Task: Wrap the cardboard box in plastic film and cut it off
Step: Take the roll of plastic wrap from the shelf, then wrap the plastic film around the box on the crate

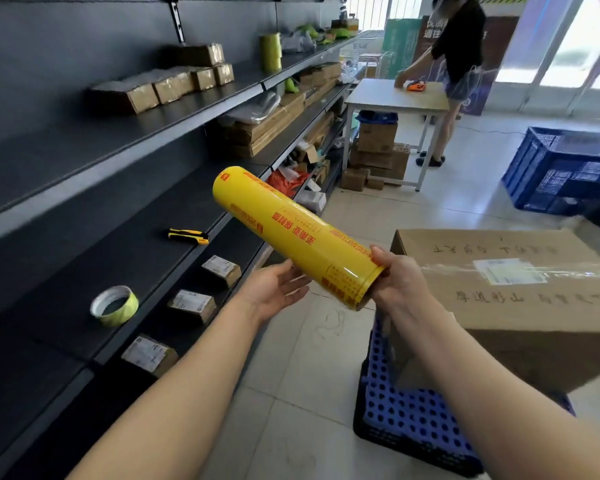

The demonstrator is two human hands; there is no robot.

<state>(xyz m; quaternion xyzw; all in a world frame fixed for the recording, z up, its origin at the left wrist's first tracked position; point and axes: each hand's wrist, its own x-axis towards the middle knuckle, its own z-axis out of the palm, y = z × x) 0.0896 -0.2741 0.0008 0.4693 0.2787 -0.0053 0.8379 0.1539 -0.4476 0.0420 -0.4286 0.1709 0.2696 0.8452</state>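
Holding the film roll (291, 233) just left of the cardboard box (520, 306), my right hand (399, 278) gripped its near end; left hand (274, 289) lay open beneath it. A clear film strip (444, 270) crossed the box top: wrapping begun, I judged. Cutting undone; utility knife (187, 236) shelved well left of the box.

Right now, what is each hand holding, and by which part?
The right hand grips the yellow film roll at its near end. The left hand is open beside the roll, holding nothing.
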